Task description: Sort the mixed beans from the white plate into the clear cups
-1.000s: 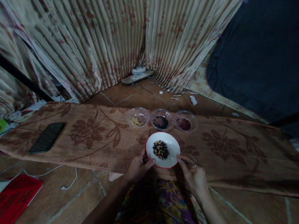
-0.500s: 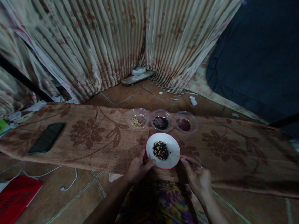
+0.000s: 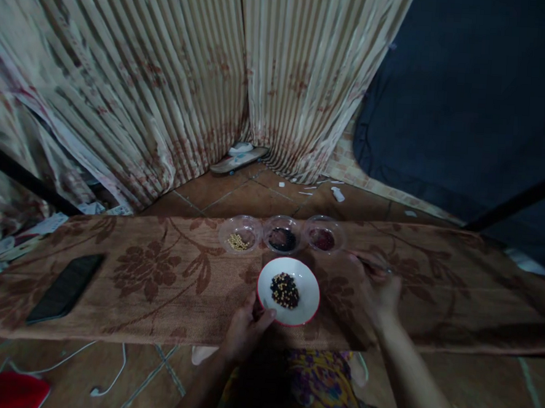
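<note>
A white bowl [image 3: 311, 292] with a red rim stands near the front of the cloth-covered bench. Mixed black and yellowish beans [image 3: 285, 291] lie in a heap inside it. My left hand [image 3: 246, 327] grips the bowl's near left edge, thumb on the rim. To the right, clear of the bowl, my right hand [image 3: 382, 297] is closed on a thin metal fork [image 3: 387, 270]; motion smears both. Behind the bowl, three clear plastic cups stand in a row: one with yellowish beans [image 3: 237, 242], one with black beans [image 3: 285, 239], one with dark red beans [image 3: 322, 239].
A dark phone [image 3: 65, 288] lies on the left of the brown flowered cloth [image 3: 170, 284]. Striped curtains [image 3: 168, 99] hang behind, with a skateboard [image 3: 239, 159] at their foot. White scraps and a cable [image 3: 116, 376] lie on the tiled floor.
My right hand has lifted the fork out of the bowl and moved right and away from it. My left hand keeps its hold on the bowl. The camera view has shifted slightly.
</note>
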The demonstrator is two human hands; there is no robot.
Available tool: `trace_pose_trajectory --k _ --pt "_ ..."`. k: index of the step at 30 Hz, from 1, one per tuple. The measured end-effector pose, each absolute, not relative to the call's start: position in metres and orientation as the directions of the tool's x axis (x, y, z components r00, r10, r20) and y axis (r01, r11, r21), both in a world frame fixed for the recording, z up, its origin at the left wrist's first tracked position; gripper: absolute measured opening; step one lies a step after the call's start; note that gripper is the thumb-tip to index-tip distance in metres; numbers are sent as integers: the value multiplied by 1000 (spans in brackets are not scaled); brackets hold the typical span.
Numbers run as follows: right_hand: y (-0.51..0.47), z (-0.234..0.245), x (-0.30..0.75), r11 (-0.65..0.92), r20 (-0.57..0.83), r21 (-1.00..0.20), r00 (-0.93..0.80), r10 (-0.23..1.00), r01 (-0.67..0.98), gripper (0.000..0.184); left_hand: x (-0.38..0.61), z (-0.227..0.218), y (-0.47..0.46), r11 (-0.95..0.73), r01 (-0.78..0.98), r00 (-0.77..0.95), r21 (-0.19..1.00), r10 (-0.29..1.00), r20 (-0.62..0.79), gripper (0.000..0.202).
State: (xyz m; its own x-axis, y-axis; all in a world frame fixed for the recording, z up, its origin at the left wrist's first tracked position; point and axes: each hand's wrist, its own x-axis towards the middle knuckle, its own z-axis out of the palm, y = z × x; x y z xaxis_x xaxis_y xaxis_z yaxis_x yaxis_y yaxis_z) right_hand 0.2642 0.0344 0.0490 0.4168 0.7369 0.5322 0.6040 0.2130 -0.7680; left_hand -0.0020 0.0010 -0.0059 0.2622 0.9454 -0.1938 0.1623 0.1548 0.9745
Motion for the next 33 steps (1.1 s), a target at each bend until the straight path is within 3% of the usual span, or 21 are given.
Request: trace_pose_trajectory --k 3,11,16,22,33 --pt "60 49 275 244 555 -781 460 693 575 25 -2 -5 1 146 151 268 978 946 -182 48" --pt "42 36 260 210 484 -822 455 747 528 24 0 -6 -1 123 140 253 983 955 -155 46" --pt "0 17 239 83 290 -889 413 863 451 27 1 -2 0 156 142 243 977 952 -188 47" --pt "-32 0 227 30 147 -894 229 962 448 31 -1 -11 1 124 119 289 985 945 -153 44" --pt "-28 7 220 36 165 -842 194 967 538 29 -3 -19 1 108 181 276 977 949 -156 52"
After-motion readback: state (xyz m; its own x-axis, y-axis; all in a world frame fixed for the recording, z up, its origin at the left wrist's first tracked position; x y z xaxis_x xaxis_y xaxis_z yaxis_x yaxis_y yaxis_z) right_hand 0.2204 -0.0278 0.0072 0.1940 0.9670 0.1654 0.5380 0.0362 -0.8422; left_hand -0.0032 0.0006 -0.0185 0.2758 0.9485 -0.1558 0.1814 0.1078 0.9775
